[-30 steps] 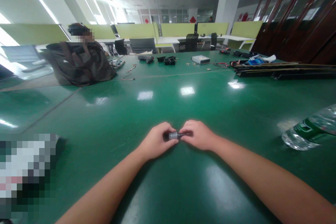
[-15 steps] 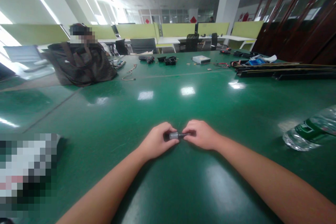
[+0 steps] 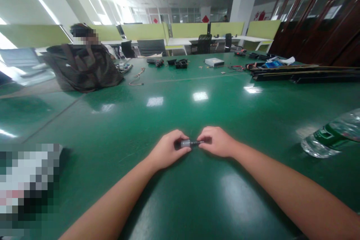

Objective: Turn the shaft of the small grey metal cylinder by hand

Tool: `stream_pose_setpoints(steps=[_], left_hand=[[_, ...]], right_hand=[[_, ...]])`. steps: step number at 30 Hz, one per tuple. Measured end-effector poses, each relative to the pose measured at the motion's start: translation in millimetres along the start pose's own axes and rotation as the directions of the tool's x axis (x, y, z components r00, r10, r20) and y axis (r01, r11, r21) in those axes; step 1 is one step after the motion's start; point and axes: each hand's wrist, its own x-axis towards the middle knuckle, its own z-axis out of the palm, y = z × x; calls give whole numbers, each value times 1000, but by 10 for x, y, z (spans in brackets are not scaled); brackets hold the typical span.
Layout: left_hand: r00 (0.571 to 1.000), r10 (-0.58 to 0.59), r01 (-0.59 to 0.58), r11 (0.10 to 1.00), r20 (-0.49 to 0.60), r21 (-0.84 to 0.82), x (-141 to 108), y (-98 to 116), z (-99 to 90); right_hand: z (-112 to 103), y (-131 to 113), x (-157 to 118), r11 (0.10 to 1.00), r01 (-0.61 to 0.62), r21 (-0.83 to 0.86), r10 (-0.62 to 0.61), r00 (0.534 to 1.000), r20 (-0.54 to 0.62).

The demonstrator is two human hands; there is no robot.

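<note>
Two bare hands meet over a glossy green tabletop (image 3: 174, 108), sharing a small, cylindrical grey-and-black piece (image 3: 186, 143) between them, low and close to the surface, near the middle of the view. The left hand (image 3: 167, 150) curls around its thicker end, thumb on the near side and fingers on the far side, a grasp that probably keeps the body from rolling or turning. The right hand (image 3: 218, 142) pinches the slender dark end between thumb and fingertips; the finer grip suits the narrower part. The piece lies roughly crosswise, its long axis running from hand to hand, so that each has an end to itself and the grey middle is left exposed (its exact nature is too small to tell). Whether it touches the tabletop cannot be told. Both forearms come in from the near edge and converge, an arrangement that likely steadies the hands. A clear plastic bottle with a green label (image 3: 327, 138) lies on its side well to the right, and a pale, pixelated boxlike object (image 3: 30, 176) sits at the left; both are outside the working area. A large dark fabric bag (image 3: 87, 69) stands farther back, partly screening a seated person (image 3: 82, 30).
</note>
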Motion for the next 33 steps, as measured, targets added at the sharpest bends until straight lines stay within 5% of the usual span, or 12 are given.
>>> stream_pose_setpoints(steps=[6,16,27,33], left_hand=[[1000,-13,13,1000,3,-11,0,1,-12],[1000,-22,22,1000,-8,0,-9,-13,-11],[1000,-11,11,1000,-19,-1,26,-18,37],[1000,-4,5,999,24,-39,13,6,7]], right_hand=[[-46,14,-9,1000,-12,3,12,1000,19],[-266,372,-88,976,-178,124,175,984,33],[169,-38,114,998,-27,55,28,1000,-15],[177,-45,100,999,4,43,-4,1000,4]])
